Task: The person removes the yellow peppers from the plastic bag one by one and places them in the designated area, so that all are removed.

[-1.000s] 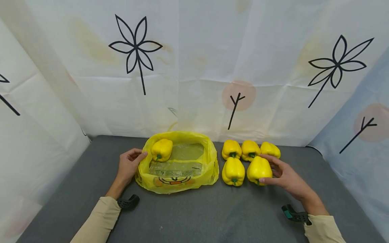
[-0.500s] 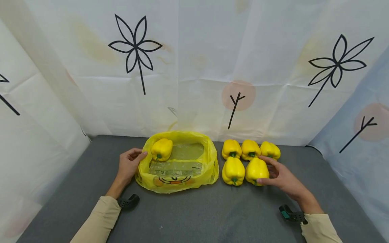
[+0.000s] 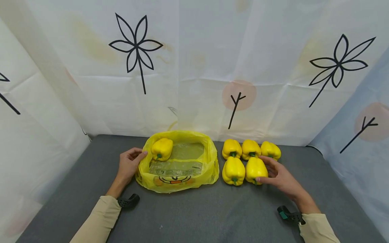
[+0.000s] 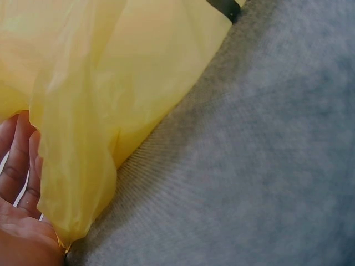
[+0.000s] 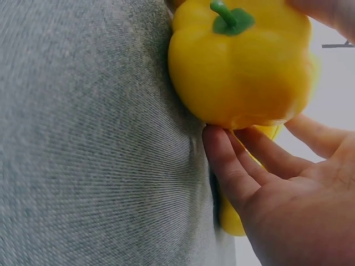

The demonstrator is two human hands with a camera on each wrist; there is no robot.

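Observation:
A yellow plastic bag [image 3: 182, 184] stands with its mouth spread wide, one yellow bell pepper [image 3: 162, 149] inside at its back left. My left hand [image 3: 129, 165] pinches the bag's left rim; in the left wrist view a fold of the bag [image 4: 77, 166] hangs in front of its fingers [image 4: 18, 160]. On the right, my right hand [image 3: 282, 177] holds a yellow bell pepper [image 3: 254, 169] by its right side, thumb at the front and fingers behind. In the right wrist view this bell pepper [image 5: 238, 72] shows its green stem, with fingertips right at its lower side.
Another bell pepper [image 3: 233, 171] stands just left of the held one. Behind them three more, a left one [image 3: 231, 149], a middle one [image 3: 251, 149] and a right one [image 3: 270, 151], form a row on the grey table [image 3: 194, 219]. A printed curtain [image 3: 194, 67] rises behind.
My right hand has moved slightly left with the bell pepper, bringing it lower and nearer to its neighbour in the front row. The left hand and the bag have stayed in place.

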